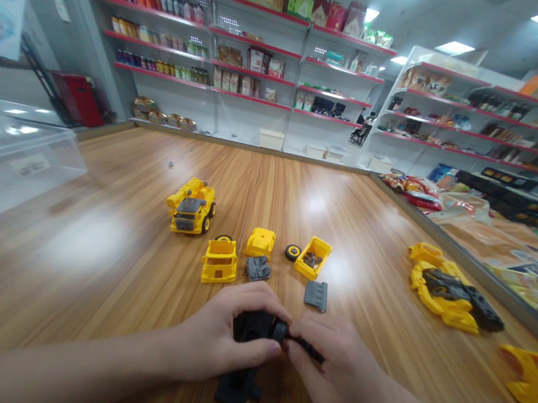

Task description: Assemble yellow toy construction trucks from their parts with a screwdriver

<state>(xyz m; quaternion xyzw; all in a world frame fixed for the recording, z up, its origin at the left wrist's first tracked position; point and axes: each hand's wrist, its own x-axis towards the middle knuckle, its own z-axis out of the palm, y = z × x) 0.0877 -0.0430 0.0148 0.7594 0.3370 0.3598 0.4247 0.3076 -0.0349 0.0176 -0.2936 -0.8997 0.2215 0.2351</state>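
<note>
A black toy vehicle chassis is gripped by my left hand, its thumb and fingers wrapped around the upper part. At its right side is a small black wheel-like part, between the two hands. My right hand pinches a slim dark rod-like piece against that side; its kind is partly hidden by the fingers. Just beyond the hands lie a yellow toy cab, a grey part, a yellow cover and a grey ribbed plate.
A yellow toy truck stands farther left. A yellow toy bin with small pieces sits beside a loose wheel. Yellow-black toy parts lie at right. A clear plastic box is at left; packaged goods lie beyond the right edge.
</note>
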